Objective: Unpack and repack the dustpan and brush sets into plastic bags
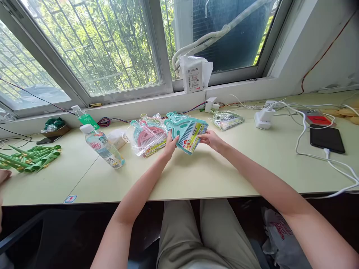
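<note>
A teal mini dustpan and brush set [185, 131] with a yellow label is held above the table. My left hand [170, 145] grips its lower left edge, fingers closed on it. My right hand [210, 138] pinches the labelled right edge. Just left of it lies a plastic bag [150, 136] with pink and teal dustpan sets inside, partly behind the held set. Farther back to the right, another wrapped set [227, 119] rests on the table.
Two bottles [102, 145] stand at the left, beside a small white packet [117, 138]. Green stalk-like items [30, 157] lie far left, near another person's hand [5, 175]. At right are a power adapter [263, 117], white cables and a black phone [327, 139]. A white package [194, 76] stands on the windowsill.
</note>
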`<state>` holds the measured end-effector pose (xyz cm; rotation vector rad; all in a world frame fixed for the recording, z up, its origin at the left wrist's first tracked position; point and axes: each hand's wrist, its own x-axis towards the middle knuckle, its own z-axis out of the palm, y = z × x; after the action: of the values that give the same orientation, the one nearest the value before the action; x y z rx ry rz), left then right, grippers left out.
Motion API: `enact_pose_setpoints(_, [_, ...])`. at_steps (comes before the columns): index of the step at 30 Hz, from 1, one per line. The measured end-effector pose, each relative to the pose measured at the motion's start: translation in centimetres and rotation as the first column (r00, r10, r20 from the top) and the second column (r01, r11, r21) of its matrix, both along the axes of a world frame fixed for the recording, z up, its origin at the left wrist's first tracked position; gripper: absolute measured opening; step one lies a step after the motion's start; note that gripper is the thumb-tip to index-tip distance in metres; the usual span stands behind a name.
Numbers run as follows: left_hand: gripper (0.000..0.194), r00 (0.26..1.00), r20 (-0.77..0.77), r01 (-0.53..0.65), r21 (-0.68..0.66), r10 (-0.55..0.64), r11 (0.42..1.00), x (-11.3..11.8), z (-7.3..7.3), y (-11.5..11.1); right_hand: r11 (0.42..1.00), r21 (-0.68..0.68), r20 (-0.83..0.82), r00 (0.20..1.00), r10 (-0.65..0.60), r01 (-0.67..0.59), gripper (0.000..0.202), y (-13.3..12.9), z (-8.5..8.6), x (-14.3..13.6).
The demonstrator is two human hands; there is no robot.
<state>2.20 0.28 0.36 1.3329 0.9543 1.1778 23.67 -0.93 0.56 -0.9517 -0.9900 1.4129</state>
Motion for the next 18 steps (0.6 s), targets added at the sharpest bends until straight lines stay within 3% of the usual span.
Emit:
enact_pose_setpoints(3, [0.043, 0.996, 0.023, -0.084, -0.024, 0.084, 0.996, -0.2, -0.7, 0.5, 0.998, -0.051, 0.145, 0.989, -0.024, 0.032, 0.017, 1.1, -0.1, 1.4])
enact_pose_setpoints(5, [0.038, 0.992, 0.030, -0.121, -0.009, 0.122, 0.993, -0.4, -0.8, 0.8, 0.983, -0.021, 0.232, 0.957, -0.173, 0.183, 0.012, 2.1, -0.1, 3.0])
enact_pose_setpoints(7, [0.033, 0.987, 0.036, -0.156, 0.039, 0.155, 0.987, -0.6, -0.8, 1.0, 0.921, 0.024, 0.320, 0.869, -0.376, 0.389, 0.009, 3.2, 0.0, 5.3])
enact_pose_setpoints(10, [0.029, 0.989, 0.030, -0.149, 0.118, 0.147, 0.982, -0.6, -0.9, 1.3, 0.741, 0.105, 0.459, 0.628, -0.628, 0.663, 0.020, 4.2, -0.1, 10.0])
enact_pose_setpoints(12, [0.032, 0.996, 0.003, -0.085, 0.143, 0.085, 0.986, -0.5, -1.1, 1.3, 0.537, 0.221, 0.635, 0.298, -0.713, 0.814, 0.030, 3.9, -0.3, 13.3])
enact_pose_setpoints(13, [0.034, 0.999, -0.015, -0.049, 0.155, 0.052, 0.987, -0.3, -1.3, 1.3, 0.491, 0.249, 0.669, 0.219, -0.711, 0.835, 0.036, 3.5, -0.4, 14.8])
enact_pose_setpoints(14, [0.036, 0.999, -0.036, -0.013, 0.169, 0.019, 0.986, -0.2, -1.4, 1.2, 0.464, 0.289, 0.695, 0.149, -0.703, 0.837, 0.042, 3.1, -0.5, 16.1])
enact_pose_setpoints(15, [0.039, 0.998, -0.055, 0.019, 0.182, -0.009, 0.983, -0.1, -1.5, 1.1, 0.471, 0.341, 0.732, 0.085, -0.676, 0.813, 0.047, 2.6, -0.6, 17.2])
enact_pose_setpoints(18, [0.043, 0.994, -0.092, 0.075, 0.202, -0.057, 0.977, 0.2, -1.7, 1.0, 0.554, 0.485, 0.810, -0.109, -0.576, 0.677, 0.045, 1.4, 0.3, 18.4])
